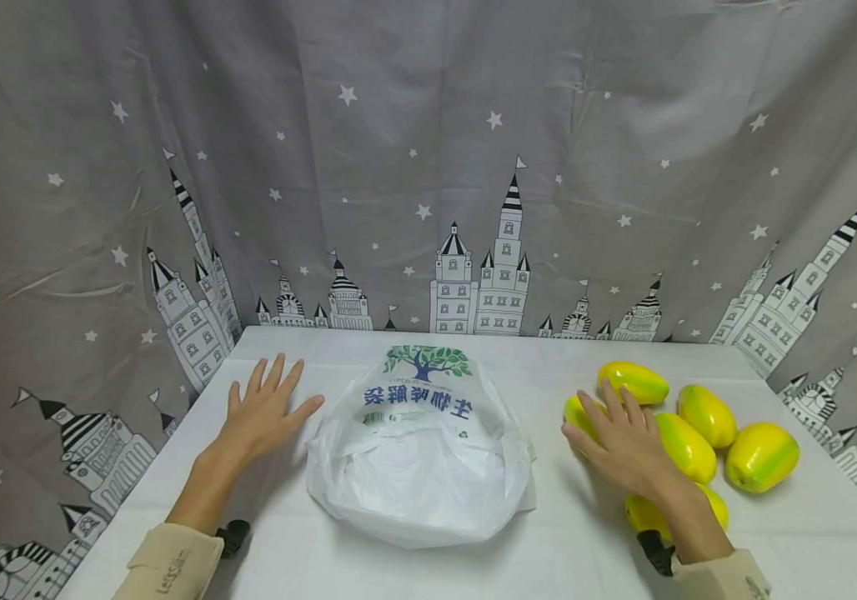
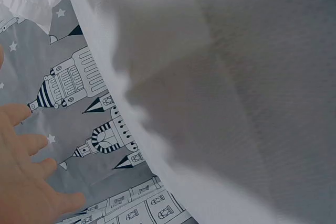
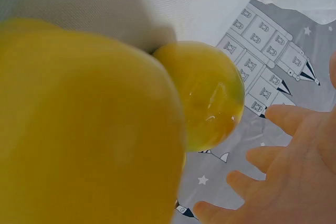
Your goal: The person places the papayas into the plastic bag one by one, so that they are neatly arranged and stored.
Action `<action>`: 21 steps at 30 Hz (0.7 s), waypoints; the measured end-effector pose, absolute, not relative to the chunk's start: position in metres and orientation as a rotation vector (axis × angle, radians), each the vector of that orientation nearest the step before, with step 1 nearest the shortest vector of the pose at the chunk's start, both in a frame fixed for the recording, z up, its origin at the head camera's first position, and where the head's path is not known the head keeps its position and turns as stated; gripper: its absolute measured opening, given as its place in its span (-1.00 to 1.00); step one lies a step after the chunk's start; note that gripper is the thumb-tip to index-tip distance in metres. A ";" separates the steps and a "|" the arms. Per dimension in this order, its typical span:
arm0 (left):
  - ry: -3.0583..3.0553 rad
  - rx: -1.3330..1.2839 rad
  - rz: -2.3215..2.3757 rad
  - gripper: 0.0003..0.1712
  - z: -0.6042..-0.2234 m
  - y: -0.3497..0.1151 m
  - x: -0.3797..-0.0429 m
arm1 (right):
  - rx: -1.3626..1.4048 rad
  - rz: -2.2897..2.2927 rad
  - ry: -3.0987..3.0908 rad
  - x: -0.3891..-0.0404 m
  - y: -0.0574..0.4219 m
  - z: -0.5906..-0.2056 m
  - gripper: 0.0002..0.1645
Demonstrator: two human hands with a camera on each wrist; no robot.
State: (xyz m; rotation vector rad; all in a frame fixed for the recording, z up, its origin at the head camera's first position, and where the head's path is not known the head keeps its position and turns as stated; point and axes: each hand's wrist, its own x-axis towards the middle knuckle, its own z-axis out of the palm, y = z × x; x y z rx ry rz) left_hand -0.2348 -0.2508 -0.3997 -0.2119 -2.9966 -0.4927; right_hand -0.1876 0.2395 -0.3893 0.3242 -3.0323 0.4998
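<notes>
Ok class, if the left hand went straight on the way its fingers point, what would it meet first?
Probably the grey curtain: ahead of the left hand only white tablecloth shows before it, though the hand's tilt is hard to judge.

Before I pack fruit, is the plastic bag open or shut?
Open: the plastic bag is spread wide, its back wall's lettering showing mirrored.

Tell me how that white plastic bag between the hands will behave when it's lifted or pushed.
The white plastic bag will probably hang floppy when lifted, since its film lies creased and slack. It looks light for its size, judging by how thin and filmy the plastic appears. Pushed at the side, it would likely crumple rather than roll, given its soft, wrinkled edges.
</notes>
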 end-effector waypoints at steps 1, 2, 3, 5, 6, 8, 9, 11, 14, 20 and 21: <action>-2.997 -0.210 -0.492 -0.01 -0.400 -0.251 -0.235 | 0.323 0.501 -3.032 -0.188 0.239 -0.389 -0.08; -2.997 -0.208 -0.492 -0.01 -0.400 -0.251 -0.235 | 0.322 0.502 -3.033 -0.188 0.240 -0.390 -0.08; -2.996 -0.207 -0.492 -0.01 -0.400 -0.251 -0.235 | 0.322 0.504 -3.033 -0.187 0.240 -0.390 -0.08; -2.996 -0.203 -0.491 -0.01 -0.400 -0.252 -0.235 | 0.319 0.508 -3.035 -0.187 0.240 -0.390 -0.08; -2.994 -0.203 -0.488 -0.01 -0.400 -0.252 -0.235 | 0.319 0.509 -3.034 -0.187 0.240 -0.390 -0.08; -2.991 -0.204 -0.484 -0.02 -0.400 -0.253 -0.235 | 0.319 0.511 -3.035 -0.187 0.240 -0.390 -0.08; -2.988 -0.204 -0.483 -0.02 -0.400 -0.253 -0.235 | 0.321 0.511 -3.034 -0.186 0.240 -0.389 -0.09; -2.986 -0.202 -0.480 -0.02 -0.400 -0.253 -0.236 | 0.325 0.508 -3.035 -0.186 0.240 -0.389 -0.08; -2.986 -0.197 -0.485 -0.01 -0.400 -0.254 -0.236 | 0.330 0.512 -3.036 -0.186 0.239 -0.388 -0.08; -2.993 -0.184 -0.500 -0.01 -0.398 -0.254 -0.233 | 0.339 0.512 -3.030 -0.184 0.238 -0.387 -0.10; -2.992 -0.182 -0.504 -0.01 -0.397 -0.254 -0.233 | 0.342 0.512 -3.028 -0.184 0.238 -0.386 -0.10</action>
